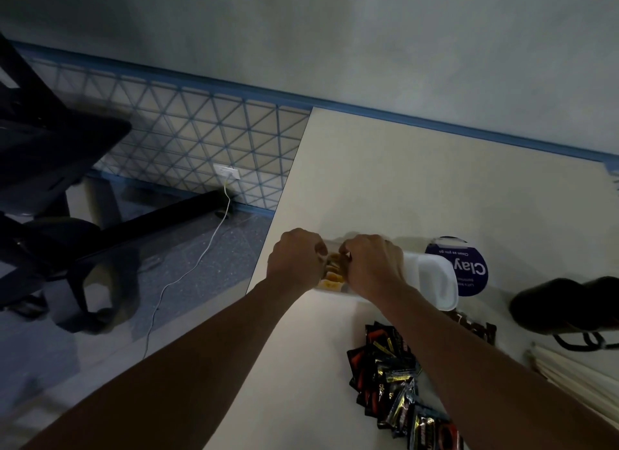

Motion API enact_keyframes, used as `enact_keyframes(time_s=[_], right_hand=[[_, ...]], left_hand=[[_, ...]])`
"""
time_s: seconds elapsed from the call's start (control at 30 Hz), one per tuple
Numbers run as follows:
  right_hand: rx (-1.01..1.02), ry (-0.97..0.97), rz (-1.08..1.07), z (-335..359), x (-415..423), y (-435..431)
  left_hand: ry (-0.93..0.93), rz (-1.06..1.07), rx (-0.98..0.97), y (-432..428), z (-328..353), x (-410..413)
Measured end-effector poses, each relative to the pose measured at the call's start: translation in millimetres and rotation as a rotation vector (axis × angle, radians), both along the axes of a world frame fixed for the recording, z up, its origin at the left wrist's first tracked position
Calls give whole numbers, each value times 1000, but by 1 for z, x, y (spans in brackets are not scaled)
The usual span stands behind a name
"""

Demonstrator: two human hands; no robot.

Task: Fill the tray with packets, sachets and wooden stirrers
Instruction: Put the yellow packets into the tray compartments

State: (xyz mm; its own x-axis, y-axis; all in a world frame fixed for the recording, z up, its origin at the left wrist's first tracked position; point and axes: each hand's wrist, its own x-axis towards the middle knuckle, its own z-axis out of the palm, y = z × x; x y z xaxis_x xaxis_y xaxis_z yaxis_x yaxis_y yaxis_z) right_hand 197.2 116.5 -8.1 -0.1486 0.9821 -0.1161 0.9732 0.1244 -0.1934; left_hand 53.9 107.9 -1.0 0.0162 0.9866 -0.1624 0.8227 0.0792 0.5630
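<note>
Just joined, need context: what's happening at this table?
A person is loading a white divided tray on the table's left edge. Both hands, left hand and right hand, are over its left compartment, arranging yellowish packets. The right compartment looks empty. A pile of dark sachets lies nearer the person, and pale wooden stirrers sit at the right, both not yet in the tray.

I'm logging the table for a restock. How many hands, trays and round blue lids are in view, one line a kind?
Hands: 2, the left hand and right hand, both over the tray's left end
White tray: 1
Round blue lid: 1
Total: 4
</note>
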Motion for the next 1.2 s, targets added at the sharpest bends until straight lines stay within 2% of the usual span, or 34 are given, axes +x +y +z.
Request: enact_keyframes(time_s=[0.6,0.73,0.93,1.2], right_hand=[[-10,145,18,12,12,-11],[-113,88,78,15,14,-15],[-80,33,69,9,11,-13],[-153,-9,80,11,5,-6]], left_hand=[[-49,51,35,-2,5,-13],[-59,53,31,-6,5,-14],[-79,64,20,-13,1,-14],[-65,69,27,-16,-1,-17]])
